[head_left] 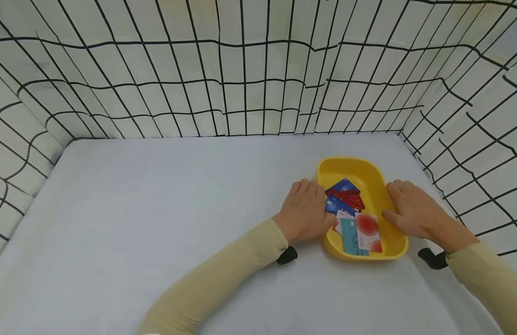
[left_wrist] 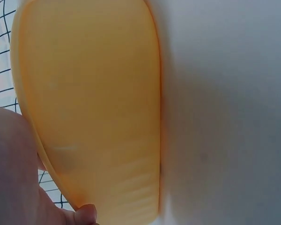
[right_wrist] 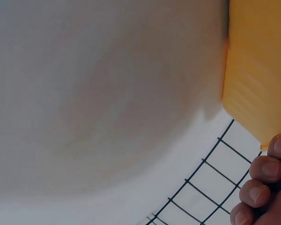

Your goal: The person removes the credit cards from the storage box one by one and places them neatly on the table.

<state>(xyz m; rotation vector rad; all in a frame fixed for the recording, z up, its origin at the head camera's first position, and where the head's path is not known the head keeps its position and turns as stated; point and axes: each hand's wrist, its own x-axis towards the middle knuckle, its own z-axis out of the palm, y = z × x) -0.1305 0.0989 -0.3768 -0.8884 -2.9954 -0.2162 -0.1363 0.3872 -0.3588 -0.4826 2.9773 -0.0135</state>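
A yellow plastic tray point(head_left: 394, 242) with rounded corners stands at the right of the white table. My left hand point(head_left: 306, 209) grips its left rim, the thumb reaching over the edge. On the opposite side my right hand point(head_left: 417, 211) holds the right rim, thumb over the inside and fingers outside. Several bank cards lie overlapping in the tray: a teal card point(head_left: 352, 237), a white card with a red circle point(head_left: 368, 232), a red card point(head_left: 352, 199) and blue ones point(head_left: 338, 204). In the left wrist view a fingertip point(left_wrist: 85, 214) shows at the rim; curled fingers point(right_wrist: 267, 169) appear in the right wrist view.
A black wire grid point(head_left: 254, 83) stands along the back of the white table point(head_left: 158, 209) and along both sides. Its right side point(head_left: 484, 163) rises close beyond my right hand. Black straps point(head_left: 432, 258) show beneath both wrists.
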